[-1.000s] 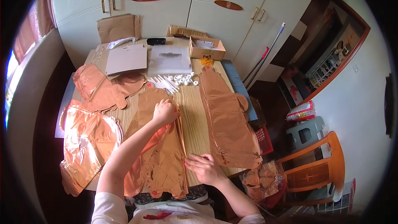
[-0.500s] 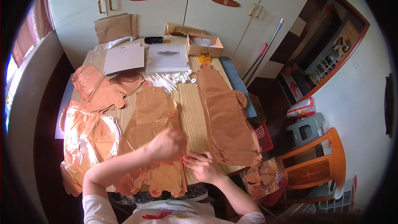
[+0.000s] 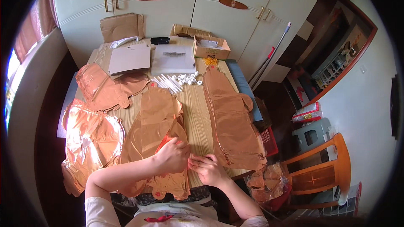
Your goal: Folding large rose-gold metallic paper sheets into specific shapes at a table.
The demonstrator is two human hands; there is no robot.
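Flat copper-coloured foil balloons lie in front of me. The middle foil balloon [image 3: 153, 105] stretches toward my body, and a reddish fold shows at its right edge beside my left hand. My left hand [image 3: 171, 156] is closed in a fist over that edge, pinching the foil. Just to its right, my right hand [image 3: 207, 170] has its thumb and fingers bent together at the same edge; its fingertips partly hide what they pinch. On the right lies a long stack of foil balloons [image 3: 231, 122]. A shiny foil balloon [image 3: 90, 132] and a folded one [image 3: 99, 86] lie on the left.
White sticks [image 3: 167, 84] and white plastic cups [image 3: 187, 78] lie on the wooden table [image 3: 195, 126]. Behind them are a white board [image 3: 129, 59], a clear sheet [image 3: 173, 63] and an open cardboard box [image 3: 211, 50]. A wooden chair [image 3: 320, 176] stands at the right.
My left hand has come down toward my right hand, and the foil beside it now shows a raised reddish fold. My right hand stays almost in place. The view has shifted slightly.
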